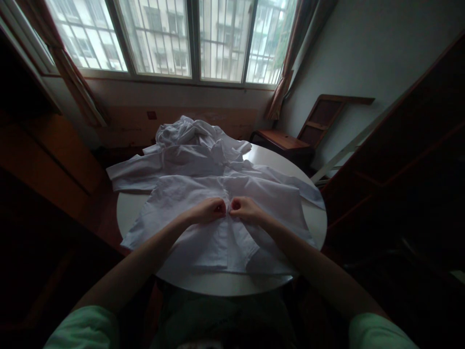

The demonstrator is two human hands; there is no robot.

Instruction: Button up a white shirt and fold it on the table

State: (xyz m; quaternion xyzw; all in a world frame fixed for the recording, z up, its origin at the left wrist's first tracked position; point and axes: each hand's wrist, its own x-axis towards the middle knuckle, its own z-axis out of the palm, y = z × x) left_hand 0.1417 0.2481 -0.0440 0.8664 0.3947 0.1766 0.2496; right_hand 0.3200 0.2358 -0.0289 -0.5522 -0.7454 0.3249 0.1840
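Observation:
A white long-sleeved shirt (189,196) lies spread over the round table, its front opening running down the middle toward me. My left hand (210,210) pinches the left edge of that opening. Close beside it, my right hand (245,209) pinches the right edge, fingertips nearly meeting the left ones. Whether a button sits between the fingers is too small to tell. Below my hands the two front panels part, and the right one folds over near its hem. The sleeves stretch out to both sides.
The white round table (225,287) shows its rim at the front. Crumpled white cloth (189,131) is heaped at its far side. Behind it at right stands a wooden chair (283,139). Barred windows (160,39) and tied curtains (74,82) line the far wall; dark furniture flanks both sides.

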